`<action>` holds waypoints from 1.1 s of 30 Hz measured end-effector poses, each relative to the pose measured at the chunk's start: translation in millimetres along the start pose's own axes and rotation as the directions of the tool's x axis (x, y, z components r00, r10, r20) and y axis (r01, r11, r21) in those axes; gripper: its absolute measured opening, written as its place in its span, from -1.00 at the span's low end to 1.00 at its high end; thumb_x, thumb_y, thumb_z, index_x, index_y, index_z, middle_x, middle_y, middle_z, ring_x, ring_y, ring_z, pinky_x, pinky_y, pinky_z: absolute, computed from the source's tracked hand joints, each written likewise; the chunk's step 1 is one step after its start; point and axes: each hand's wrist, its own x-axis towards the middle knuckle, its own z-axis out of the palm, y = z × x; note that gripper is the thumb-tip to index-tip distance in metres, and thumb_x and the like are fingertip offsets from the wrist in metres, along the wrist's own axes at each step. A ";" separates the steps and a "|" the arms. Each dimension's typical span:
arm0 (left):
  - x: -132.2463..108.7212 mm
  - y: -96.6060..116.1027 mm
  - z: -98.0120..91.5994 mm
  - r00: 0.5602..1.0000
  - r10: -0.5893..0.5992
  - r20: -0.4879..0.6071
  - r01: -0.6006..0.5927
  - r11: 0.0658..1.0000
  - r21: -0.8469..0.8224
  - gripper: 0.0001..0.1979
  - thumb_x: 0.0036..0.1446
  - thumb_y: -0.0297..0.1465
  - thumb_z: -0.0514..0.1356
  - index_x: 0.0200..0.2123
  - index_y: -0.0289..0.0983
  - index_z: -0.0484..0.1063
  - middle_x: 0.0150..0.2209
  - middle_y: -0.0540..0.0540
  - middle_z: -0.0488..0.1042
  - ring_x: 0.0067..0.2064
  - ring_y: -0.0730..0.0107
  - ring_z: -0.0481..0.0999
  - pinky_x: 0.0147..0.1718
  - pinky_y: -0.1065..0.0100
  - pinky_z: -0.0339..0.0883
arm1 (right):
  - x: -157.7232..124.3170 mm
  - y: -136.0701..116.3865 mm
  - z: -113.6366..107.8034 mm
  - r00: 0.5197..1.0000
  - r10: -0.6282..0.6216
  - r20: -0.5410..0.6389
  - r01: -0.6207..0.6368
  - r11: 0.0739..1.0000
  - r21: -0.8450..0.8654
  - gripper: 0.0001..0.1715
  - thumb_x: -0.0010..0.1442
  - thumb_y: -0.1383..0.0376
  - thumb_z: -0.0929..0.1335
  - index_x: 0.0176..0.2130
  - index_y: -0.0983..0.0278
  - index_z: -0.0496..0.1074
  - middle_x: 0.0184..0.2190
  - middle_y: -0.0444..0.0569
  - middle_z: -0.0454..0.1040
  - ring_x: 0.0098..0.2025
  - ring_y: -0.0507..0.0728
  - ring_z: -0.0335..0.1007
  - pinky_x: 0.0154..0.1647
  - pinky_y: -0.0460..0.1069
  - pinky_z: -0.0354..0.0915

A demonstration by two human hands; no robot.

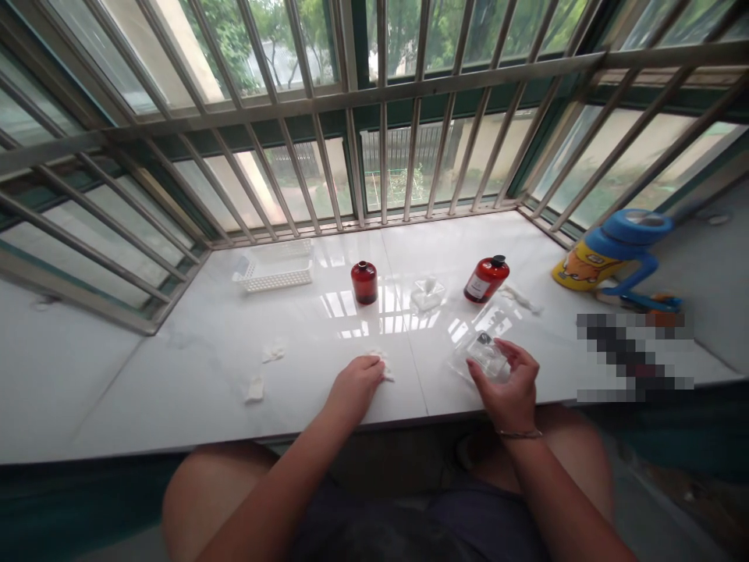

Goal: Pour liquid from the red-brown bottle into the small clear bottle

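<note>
My right hand [511, 384] grips a small clear glass bottle [485, 355] near the front edge of the white marble sill [328, 375]. My left hand [355, 385] rests on the sill with its fingers closed on a white tissue [383, 364]. Beyond my hands stand a short amber jar [363, 282], a clear glass stopper or small dish [427, 294], and a tilted amber bottle with a black cap [486, 279]. A clear plastic tray [488, 324] lies just behind the small bottle.
A white slatted basket [275, 267] sits at the back left. Two crumpled tissue bits [273, 353] [255, 389] lie left of my left hand, another [520, 298] by the tilted bottle. A yellow and blue toy [614, 254] stands at the right. Metal window bars [380, 109] enclose the sill.
</note>
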 end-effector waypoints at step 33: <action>87.2 112.7 72.5 0.927 0.230 0.296 -0.303 0.925 0.229 -0.38 0.58 -0.09 -0.08 0.49 -0.31 0.25 0.52 -0.23 0.24 0.52 0.12 0.26 0.52 -0.06 0.08 | 4.0 6.3 -0.5 0.979 0.144 -0.141 -0.117 0.976 0.183 -0.20 0.14 0.01 0.61 0.16 0.20 0.27 0.14 0.17 0.44 0.20 0.36 0.47 0.33 0.40 0.32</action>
